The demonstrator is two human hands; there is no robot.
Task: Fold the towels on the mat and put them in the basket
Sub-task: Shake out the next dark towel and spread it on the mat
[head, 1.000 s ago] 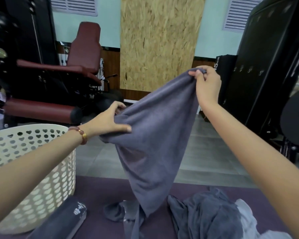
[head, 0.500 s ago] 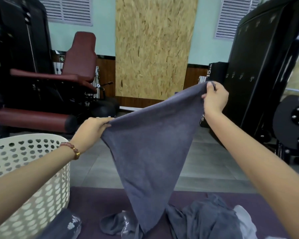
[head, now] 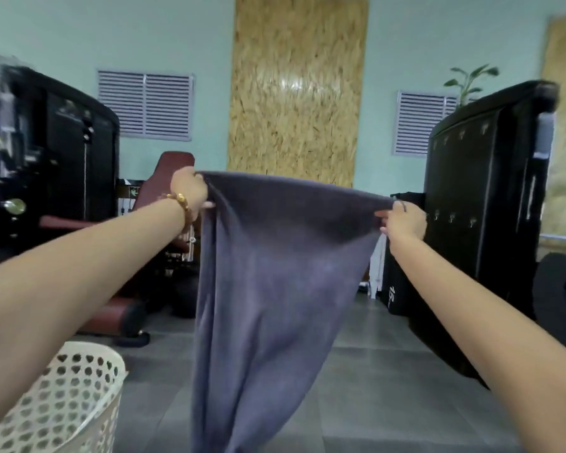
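At seven o'clock in the view stands a cream plastic basket with heart-shaped holes (head: 62, 403), showing less of itself than half a second ago, since the camera has tipped upward and the mat has gone out of sight. The left hand (head: 192, 191), a bead bracelet (head: 181, 201) at its wrist, has risen and pinches the top corner of the large grey terry towel (head: 275, 273), fingers curled over the cloth. That towel hung as a slanted triangle before. Now its top edge runs nearly level between the two hands, sagging a little at the middle, and the rest hangs down to six o'clock, clear of the basket. At the towel's two o'clock corner the right hand (head: 406, 220) grips the cloth, thumb and fingers closed on it (lower than it was). Just past it stands a black padded box (head: 397, 299) printed with "15", read sideways.
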